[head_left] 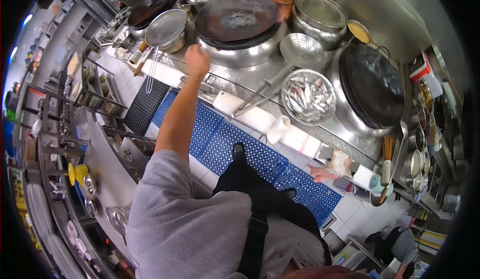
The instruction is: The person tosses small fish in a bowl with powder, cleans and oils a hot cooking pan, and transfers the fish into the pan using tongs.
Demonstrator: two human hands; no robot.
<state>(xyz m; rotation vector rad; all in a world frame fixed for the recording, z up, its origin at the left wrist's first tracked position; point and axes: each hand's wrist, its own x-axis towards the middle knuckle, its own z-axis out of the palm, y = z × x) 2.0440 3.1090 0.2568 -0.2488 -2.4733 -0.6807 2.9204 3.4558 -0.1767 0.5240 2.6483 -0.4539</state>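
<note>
Fingers of our left hand (pixel 198 61) curl inward at the upper centre-left of the frame; whether they meet, or clamp on anything, we cannot tell. Just above and to their right lies the large dark wok (pixel 237 19), its rim a wide oval running left to right. Our left hand is the nearer; our right hand does not show. Right of centre, well apart from our fingers, a steel bowl (pixel 302 122) of silvery fish (pixel 307 98) rests on the surface (pixel 227 73).
</note>
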